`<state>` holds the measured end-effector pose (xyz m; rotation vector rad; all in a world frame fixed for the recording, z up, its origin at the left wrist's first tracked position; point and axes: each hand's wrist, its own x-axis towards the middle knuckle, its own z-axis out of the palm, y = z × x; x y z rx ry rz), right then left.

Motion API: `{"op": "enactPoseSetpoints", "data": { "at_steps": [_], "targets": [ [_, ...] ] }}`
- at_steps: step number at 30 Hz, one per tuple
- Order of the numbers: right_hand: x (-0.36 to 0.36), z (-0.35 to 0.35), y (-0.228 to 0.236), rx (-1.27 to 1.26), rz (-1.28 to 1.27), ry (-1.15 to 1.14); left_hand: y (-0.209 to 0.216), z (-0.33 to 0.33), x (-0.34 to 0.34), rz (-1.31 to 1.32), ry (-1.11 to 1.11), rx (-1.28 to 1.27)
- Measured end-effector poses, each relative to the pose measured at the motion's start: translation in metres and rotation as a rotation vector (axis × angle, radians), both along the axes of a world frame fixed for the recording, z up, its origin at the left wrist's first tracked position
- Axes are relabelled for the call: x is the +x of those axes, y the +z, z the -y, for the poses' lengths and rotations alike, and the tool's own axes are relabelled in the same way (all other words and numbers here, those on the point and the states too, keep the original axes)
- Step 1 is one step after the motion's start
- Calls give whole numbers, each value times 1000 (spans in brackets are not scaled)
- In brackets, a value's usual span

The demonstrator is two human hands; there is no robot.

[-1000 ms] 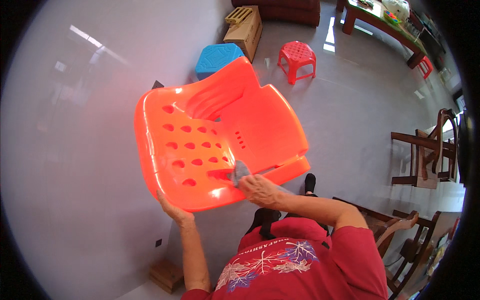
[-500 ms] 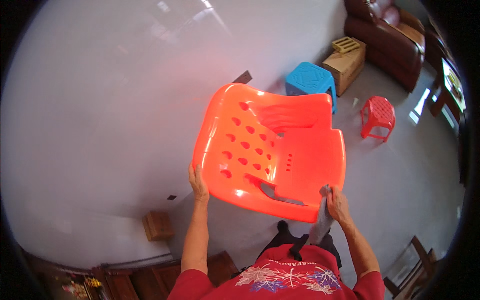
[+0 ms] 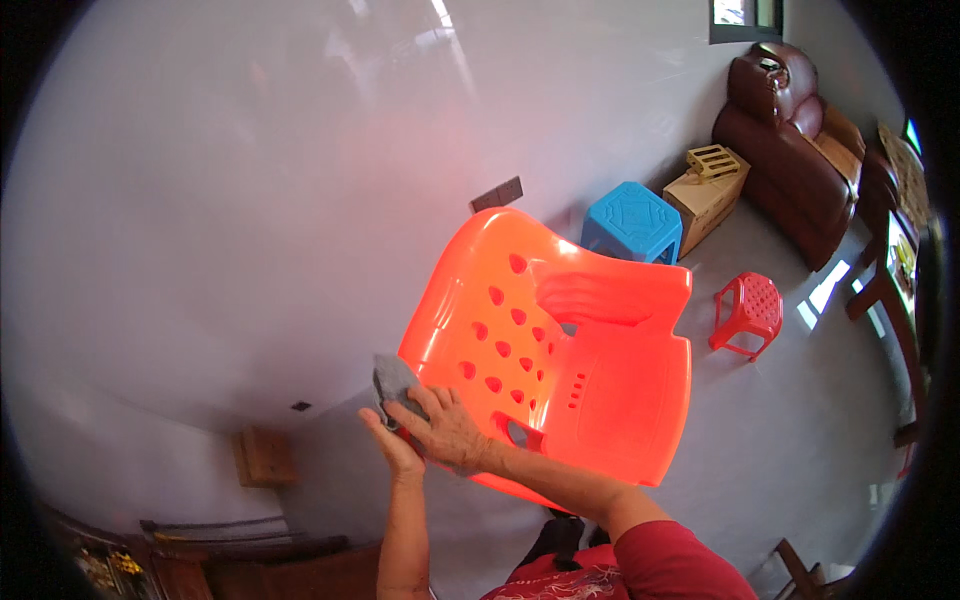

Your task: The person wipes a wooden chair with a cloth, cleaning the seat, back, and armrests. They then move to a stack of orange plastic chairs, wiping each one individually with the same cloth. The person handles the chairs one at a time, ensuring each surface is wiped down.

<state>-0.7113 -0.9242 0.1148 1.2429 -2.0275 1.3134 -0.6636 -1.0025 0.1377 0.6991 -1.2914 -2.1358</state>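
Note:
A bright orange-red plastic armchair (image 3: 620, 390) stands tilted in front of me, its backrest full of teardrop holes and turned to the left. My left hand (image 3: 402, 456) grips the near corner of the backrest's top edge; its fingers are partly hidden by the chair and my other hand. Across it reaches my right hand (image 3: 448, 432), pressing a grey cloth (image 3: 395, 378) over that same corner. The cloth bunches beyond the fingertips.
A blue stool (image 3: 632, 215) stands just behind the chair, beside a cardboard box (image 3: 712, 205) with a yellow slatted item (image 3: 713, 161) on it. A small red stool (image 3: 750, 308) is to the right. Farther back sits a brown leather sofa (image 3: 775, 170). A wall socket (image 3: 497, 193) is behind the backrest.
My right hand has carried the grey cloth from the seat's front edge leftward to the backrest's near top corner. The chair sits lower in view, and the view has shifted.

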Motion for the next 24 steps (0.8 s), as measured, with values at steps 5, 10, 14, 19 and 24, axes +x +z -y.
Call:
{"op": "enactPoseSetpoints", "data": {
  "at_steps": [5,10,14,19,24],
  "targets": [
    [-78,15,15,82,25,-58,-15,7,-3,7,-99,-380],
    [-162,4,5,53,-106,-269,-13,-13,8,65,12,-552],
    [-225,-21,-14,115,-232,-391,-41,-57,46,212,203,-435],
    [-299,-90,-82,407,-208,-655,-85,-148,116,560,218,-108],
    [-339,-232,-139,692,-151,-584,-100,-230,112,631,160,42]
  ]
}}
